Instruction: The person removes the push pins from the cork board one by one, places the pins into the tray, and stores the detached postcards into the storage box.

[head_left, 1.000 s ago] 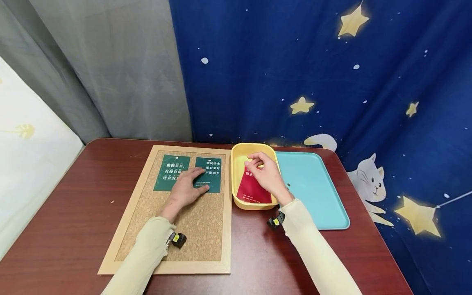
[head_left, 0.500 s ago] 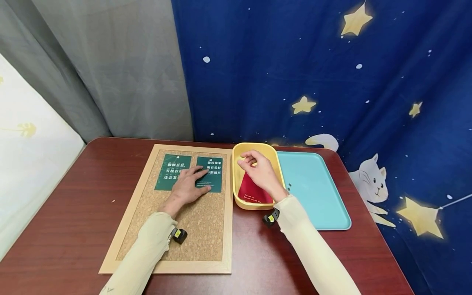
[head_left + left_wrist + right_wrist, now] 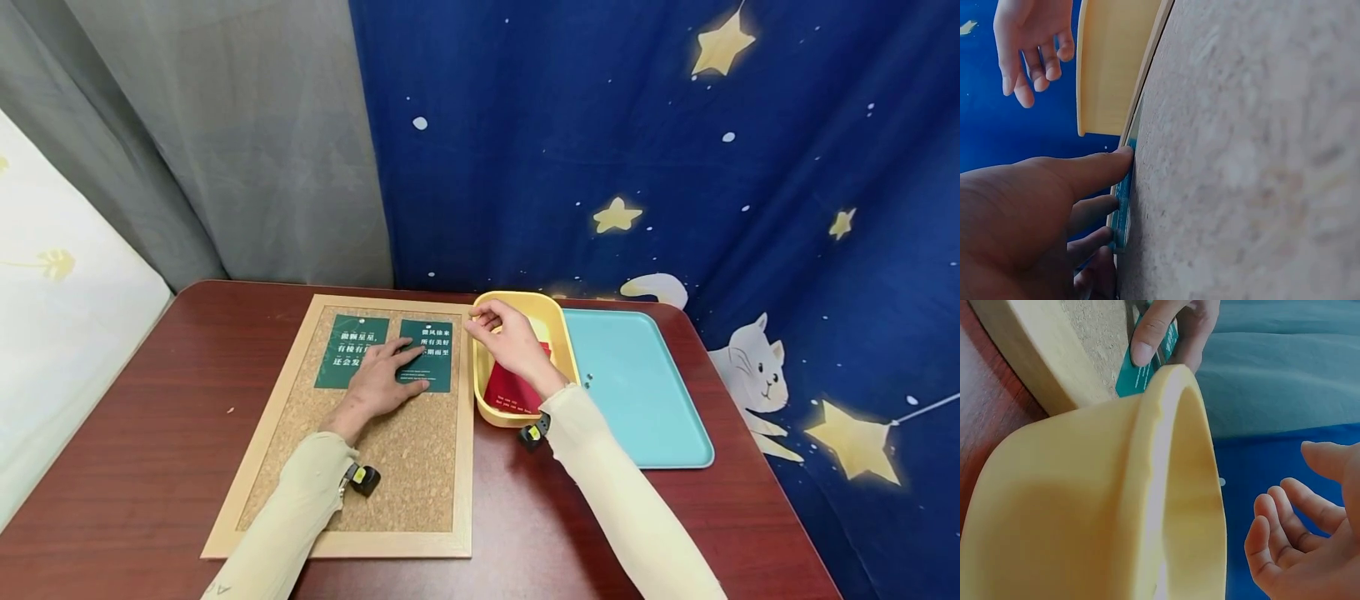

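My left hand (image 3: 378, 379) rests on the wood-framed corkboard (image 3: 397, 467). Its spread fingers touch the right-hand green card (image 3: 437, 367), and in the left wrist view the thumb (image 3: 1100, 172) presses that card's edge. A second green card (image 3: 341, 346), partly hidden by the fingers, lies to the left. Each card has a small pale pin near its top. My right hand (image 3: 513, 337) hovers over the yellow bin (image 3: 525, 302), fingers loosely bent. In the right wrist view, thumb and fingers stand apart with nothing visible between them. Beneath it, a red card (image 3: 512, 392) lies in the bin.
A light blue tray (image 3: 652, 408) lies right of the bin, with a few tiny dark bits (image 3: 588, 380) near its left side. All stand on a reddish-brown table (image 3: 495, 525). Grey and starry blue curtains (image 3: 525, 150) hang behind.
My right hand has moved left across the bin, toward the corkboard, uncovering more of the tiny bits on the tray. The left hand has stayed put on the card.
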A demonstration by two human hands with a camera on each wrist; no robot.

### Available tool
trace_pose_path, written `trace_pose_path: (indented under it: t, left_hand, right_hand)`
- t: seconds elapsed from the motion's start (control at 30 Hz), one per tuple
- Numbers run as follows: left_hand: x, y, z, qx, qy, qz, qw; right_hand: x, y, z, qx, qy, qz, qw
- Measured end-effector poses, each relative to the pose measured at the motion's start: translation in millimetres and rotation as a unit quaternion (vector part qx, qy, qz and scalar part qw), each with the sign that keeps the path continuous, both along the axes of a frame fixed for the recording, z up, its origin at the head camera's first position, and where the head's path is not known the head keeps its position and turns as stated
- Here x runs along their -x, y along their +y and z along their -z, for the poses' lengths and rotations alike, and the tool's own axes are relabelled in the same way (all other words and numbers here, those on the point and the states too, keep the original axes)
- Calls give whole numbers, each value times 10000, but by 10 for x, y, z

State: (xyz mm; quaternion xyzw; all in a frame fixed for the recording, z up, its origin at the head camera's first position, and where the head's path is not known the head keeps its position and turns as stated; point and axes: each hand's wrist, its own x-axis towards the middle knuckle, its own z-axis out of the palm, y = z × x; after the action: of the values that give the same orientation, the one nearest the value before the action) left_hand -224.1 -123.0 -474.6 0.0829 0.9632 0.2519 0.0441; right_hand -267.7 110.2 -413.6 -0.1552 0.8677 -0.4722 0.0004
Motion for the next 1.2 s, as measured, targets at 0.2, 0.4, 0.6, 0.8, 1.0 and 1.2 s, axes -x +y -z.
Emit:
trace_pose_path:
  t: [0.2, 0.4, 0.6, 0.8, 1.0, 1.2]
  left_hand:
    - [7, 4, 8, -7, -7, -11, 10000]
    - [26, 20, 15, 33, -12, 30, 10000]
    - [16, 12, 8, 24, 18, 25, 10000]
    - [2, 1, 5, 27, 28, 60, 10000]
    - [-9, -11, -1, 26, 15, 56, 10000]
    - [6, -3, 8, 51, 19, 63, 10000]
  right_hand:
    - [68, -68, 22, -118, -31, -158, 9998]
    - [101, -117, 12, -185, -133, -193, 9996]
    - [128, -227, 47, -328, -168, -358, 9987]
    - [155, -315, 116, -445, -226, -397, 9980]
    - [170, -397, 109, -526, -247, -428, 9974]
    - [182, -495, 104, -743, -382, -519, 9952]
